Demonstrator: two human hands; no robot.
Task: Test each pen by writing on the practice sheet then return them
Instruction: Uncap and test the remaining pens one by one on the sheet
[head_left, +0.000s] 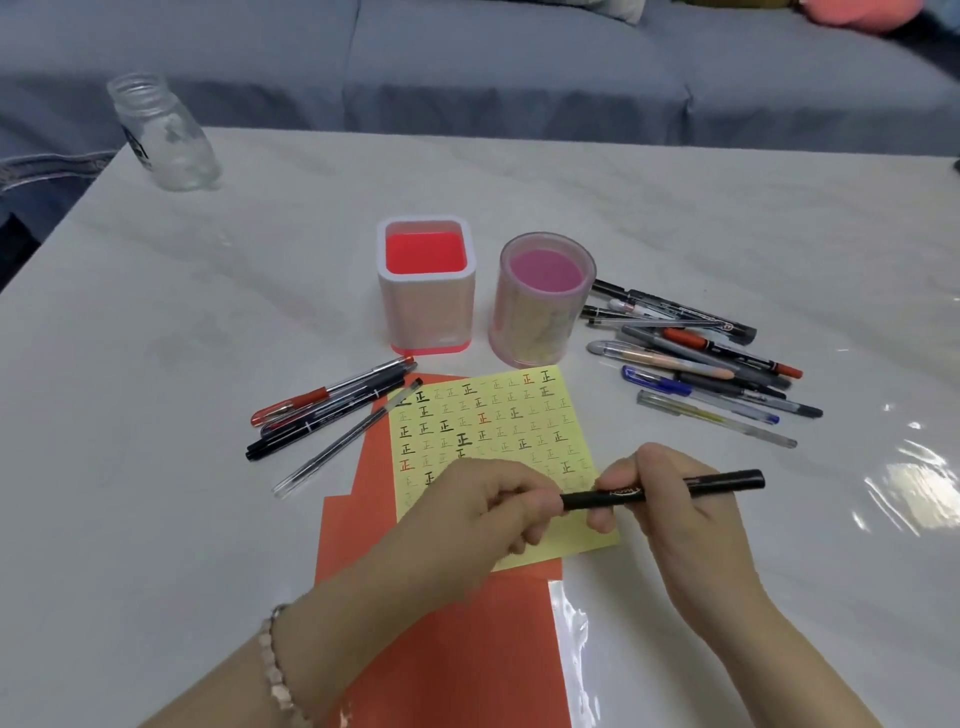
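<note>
Grip is two-handed: my left hand (488, 512) pinches the black pen (727, 480) at its cap end, my right hand (670, 499) wraps the barrel, level just over the practice sheet (493, 415), probably to work the cap.

Practice sheet (498, 415) lies before holders (427, 317), between left pens (332, 410) and right pens (696, 358); jar (161, 135), seemingly, behind.

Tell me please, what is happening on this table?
A person holds a black pen in both hands over the yellow practice sheet. The left hand pinches one end and the right hand grips the barrel. I cannot tell if a cap is coming off or going on. Many squares are already written. A square holder and a round holder stand behind, with loose pens in a left pile and a right pile.
</note>
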